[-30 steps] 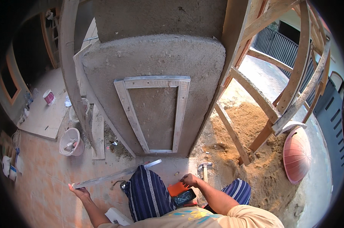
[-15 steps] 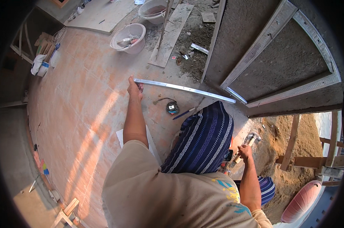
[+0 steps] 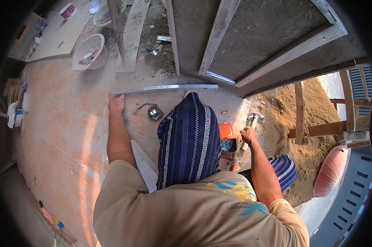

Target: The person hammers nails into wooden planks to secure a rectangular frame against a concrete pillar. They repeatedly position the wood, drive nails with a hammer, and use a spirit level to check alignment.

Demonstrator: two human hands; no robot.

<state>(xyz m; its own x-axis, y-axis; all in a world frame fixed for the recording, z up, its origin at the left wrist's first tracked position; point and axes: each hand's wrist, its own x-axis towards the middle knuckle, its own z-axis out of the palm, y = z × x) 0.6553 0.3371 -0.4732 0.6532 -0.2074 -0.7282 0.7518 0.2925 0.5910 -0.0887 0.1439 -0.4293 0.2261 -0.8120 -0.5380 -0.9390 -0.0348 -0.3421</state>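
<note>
My left hand [image 3: 116,103] is closed around the left end of a long, straight metal bar [image 3: 165,88], silvery and narrow. The bar lies across in front of my knee, low over the floor, its far end close to the foot of the wall. On the right, my right hand [image 3: 247,135] grips a hammer [image 3: 256,116] by its wooden handle, the metal head pointing away from me. Between my left hand and my knee, a black tape measure [image 3: 154,112] rests on the floor. An open orange case [image 3: 226,131] with a dark tray sits left of the hammer.
A grey plastered panel [image 3: 260,45] with metal strips framing it stands ahead. Sand [image 3: 317,103] and timber bars [image 3: 300,111] lie to the right, beside a pink ribbed object [image 3: 331,169]. A pale tub [image 3: 96,53] holding tools and a plank [image 3: 133,37] are far left.
The whole view has shifted, so the scene sits farther left and higher. Both hands keep their hold on bar and hammer. More of the orange case shows now; the blue pen is out of sight.
</note>
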